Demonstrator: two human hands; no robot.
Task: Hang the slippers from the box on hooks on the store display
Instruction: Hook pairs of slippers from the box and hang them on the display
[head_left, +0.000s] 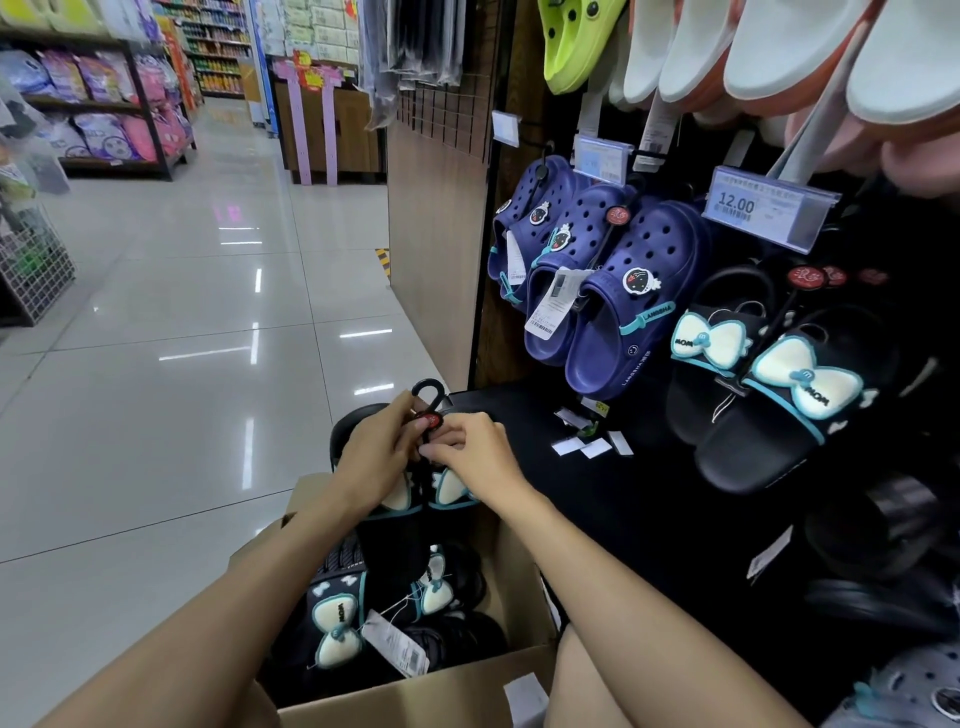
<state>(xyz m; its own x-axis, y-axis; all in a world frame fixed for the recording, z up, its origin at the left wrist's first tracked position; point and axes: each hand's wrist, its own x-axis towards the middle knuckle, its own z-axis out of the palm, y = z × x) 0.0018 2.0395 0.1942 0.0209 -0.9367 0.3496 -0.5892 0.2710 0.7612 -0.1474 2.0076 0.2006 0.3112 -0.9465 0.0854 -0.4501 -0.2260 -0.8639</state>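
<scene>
Both forearms are bare to the frame edge (no sleeves, watch or rings), and a bare knee shows

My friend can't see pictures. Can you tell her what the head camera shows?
Two hands, the left hand and the right hand, hold a pair of black bow slippers by its black hanger hook above an open cardboard box holding more slippers. To the right, navy clogs and matching bow slippers hang on the store display.

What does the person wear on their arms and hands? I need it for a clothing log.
Nothing shows on them: the left hand and right hand are bare, without gloves, and both forearms are bare with no sleeves, watch or bracelet in view.
</scene>
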